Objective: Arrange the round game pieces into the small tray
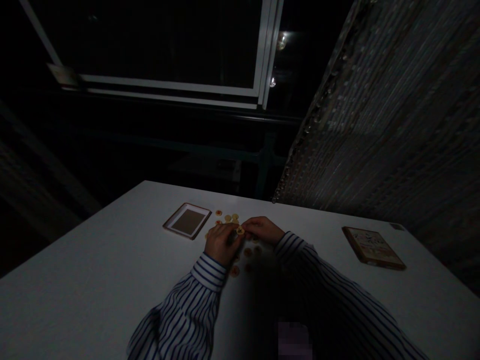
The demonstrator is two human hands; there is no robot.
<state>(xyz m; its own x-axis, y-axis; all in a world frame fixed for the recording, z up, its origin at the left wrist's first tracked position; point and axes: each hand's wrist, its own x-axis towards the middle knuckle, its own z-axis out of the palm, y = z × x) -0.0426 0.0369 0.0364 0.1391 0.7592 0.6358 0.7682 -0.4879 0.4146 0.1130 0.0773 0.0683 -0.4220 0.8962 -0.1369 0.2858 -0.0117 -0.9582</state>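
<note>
The scene is dim. My left hand (pixel 221 243) and my right hand (pixel 262 230) meet over a white table (pixel 112 280), fingers curled together around a small round wooden disc (pixel 240 231) with a dark mark on it. Several more round wooden discs (pixel 230 218) lie scattered on the table around and under my hands. Which hand bears the disc's weight is hard to tell; both pinch at it. Both sleeves are white with dark stripes.
An open shallow box tray (pixel 186 221) with a white rim lies just left of the discs. A flat wooden box lid (pixel 373 247) rests at the right of the table. A beaded curtain (pixel 375 125) hangs behind on the right; a dark window (pixel 168 50) lies beyond.
</note>
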